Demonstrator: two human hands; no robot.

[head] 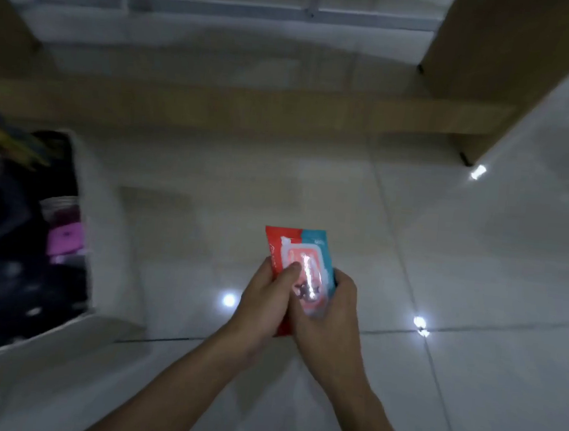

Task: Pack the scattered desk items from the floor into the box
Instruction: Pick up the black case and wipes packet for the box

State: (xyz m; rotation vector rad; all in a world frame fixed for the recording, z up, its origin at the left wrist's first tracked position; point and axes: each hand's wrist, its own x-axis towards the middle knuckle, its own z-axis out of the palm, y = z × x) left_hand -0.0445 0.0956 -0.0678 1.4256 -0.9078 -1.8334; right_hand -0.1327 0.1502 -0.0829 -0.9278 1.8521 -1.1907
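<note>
A flat red and blue packet (299, 251) with a clear flap on its face is held up over the floor in the middle of the head view. My left hand (267, 299) grips its left edge, thumb on the front. My right hand (328, 308) grips its right and lower side. The white box (103, 227) stands at the left, open on top, with dark items, a pink object (64, 239) and a clear cup (59, 202) inside. The whole view is blurred.
Glossy white floor tiles (461, 265) with light reflections spread around my hands. A wooden desk frame (251, 109) runs across the back, with a wooden leg panel (489, 61) at the right. Yellow and blue items (4, 136) show at the box's far left.
</note>
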